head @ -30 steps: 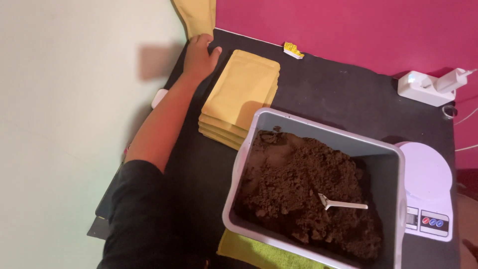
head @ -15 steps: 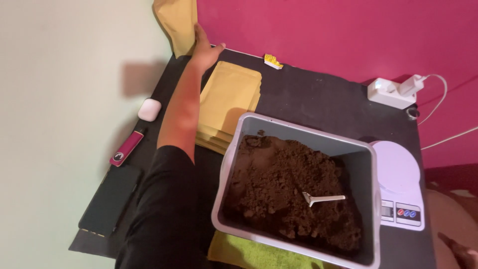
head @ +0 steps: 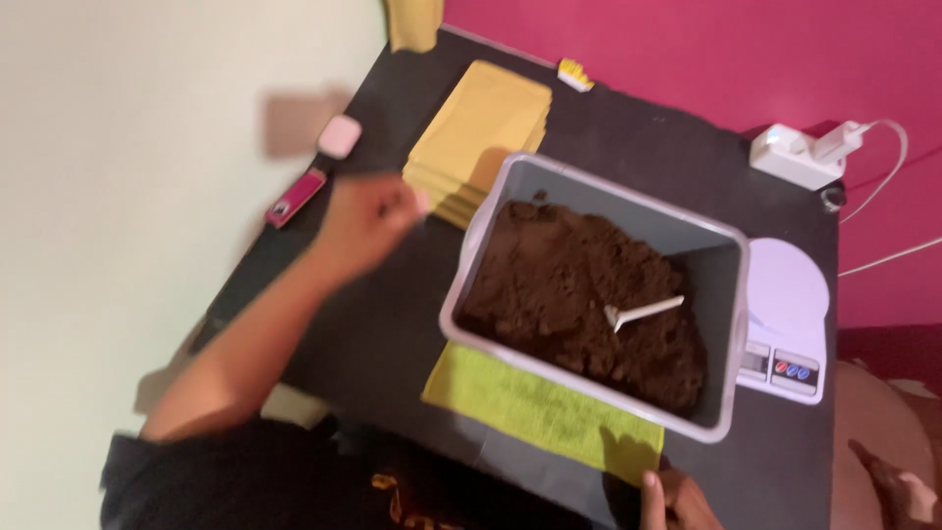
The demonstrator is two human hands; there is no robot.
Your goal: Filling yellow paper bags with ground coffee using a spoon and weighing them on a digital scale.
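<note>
The left hand (head: 365, 218) is seen above the dark tabletop (head: 628, 128), blurred by motion; its fingers appear loosely curled, with something pale perhaps pinched at the fingertips, but whether it is closed on anything cannot be told. Just beyond it lies a stack of yellow envelopes (head: 478, 132), its long axis running from near the hand up toward the far edge of the tabletop and the pink wall. Beside the stack's near end stands a grey plastic tub (head: 628, 211) filled with dark brown soil (head: 579, 294), set at a slant. A small white spoon (head: 643, 312) lies on the soil, its handle pointing toward the right and slightly away, its bowl toward the left. The tub rests partly on a yellow-green cloth (head: 530, 407), and a white kitchen scale (head: 790, 314) is placed just beside its right wall. To the left of the hand, a pink phone (head: 295, 197) and a small pale case (head: 340, 135) are laid near the tabletop's edge. Only the fingertips of the right hand (head: 677, 496) are shown at the lower edge, resting by the cloth's corner and seemingly holding nothing.
</note>
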